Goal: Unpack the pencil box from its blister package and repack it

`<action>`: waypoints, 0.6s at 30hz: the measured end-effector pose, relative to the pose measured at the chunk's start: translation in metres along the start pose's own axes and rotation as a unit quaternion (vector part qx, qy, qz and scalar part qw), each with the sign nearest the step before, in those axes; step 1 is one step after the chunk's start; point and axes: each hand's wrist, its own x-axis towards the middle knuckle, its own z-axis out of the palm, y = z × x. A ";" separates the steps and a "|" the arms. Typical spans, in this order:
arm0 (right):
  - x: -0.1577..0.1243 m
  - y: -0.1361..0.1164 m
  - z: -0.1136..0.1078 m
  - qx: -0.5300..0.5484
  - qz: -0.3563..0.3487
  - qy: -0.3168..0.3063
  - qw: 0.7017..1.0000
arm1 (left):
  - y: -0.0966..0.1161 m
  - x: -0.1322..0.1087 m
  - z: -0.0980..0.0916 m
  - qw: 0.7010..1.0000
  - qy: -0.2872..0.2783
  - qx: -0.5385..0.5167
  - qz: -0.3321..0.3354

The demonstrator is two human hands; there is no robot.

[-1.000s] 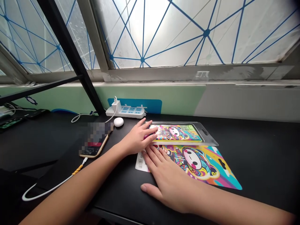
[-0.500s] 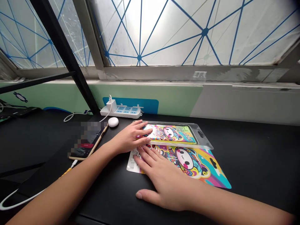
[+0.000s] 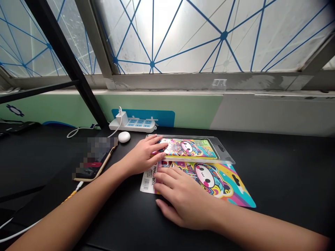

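A colourful pencil box point(image 3: 188, 148) with a cartoon face lies in a clear plastic blister tray point(image 3: 225, 153) on the black desk. My left hand point(image 3: 143, 153) rests on the left end of the box and tray, its fingers spread. Nearer to me is a printed backing card point(image 3: 235, 190) with the same cartoon, a barcode and lettering at its left end. It lies flat along the tray's near edge. My right hand point(image 3: 183, 198) lies over the card's left half, fingers stretched out and slightly bent, thumb apart, gripping nothing. Part of the card is hidden beneath it.
Left of my arm lies a phone point(image 3: 92, 167) with a cable plugged in. Behind it are a round white case point(image 3: 124, 137) and a white power strip point(image 3: 133, 124) with a charger. A black slanted post point(image 3: 70, 66) stands at the left, before the window.
My right hand has drawn back slightly, its fingers bending more and its thumb moving in, uncovering lettering on the card. My left hand stays on the box. The view has shifted slightly.
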 end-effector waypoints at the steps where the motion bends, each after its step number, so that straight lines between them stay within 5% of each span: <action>1: 0.000 0.001 -0.002 -0.028 -0.016 0.024 0.999 | 0.000 0.000 0.000 1.000 0.004 0.004 0.000; 4: 0.001 0.020 -0.019 -0.105 -0.021 0.072 0.992 | 0.001 0.000 0.000 1.000 0.012 0.019 0.003; 7: -0.005 0.060 -0.051 -0.163 0.092 0.069 0.980 | 0.001 0.000 -0.002 1.000 0.013 0.025 0.006; 11: -0.028 0.120 -0.087 -0.134 0.291 -0.049 0.946 | 0.000 0.000 -0.005 1.000 0.001 0.014 0.008; 18: -0.054 0.149 -0.101 -0.013 0.324 -0.130 0.937 | 0.001 0.001 -0.004 0.999 -0.005 -0.031 -0.014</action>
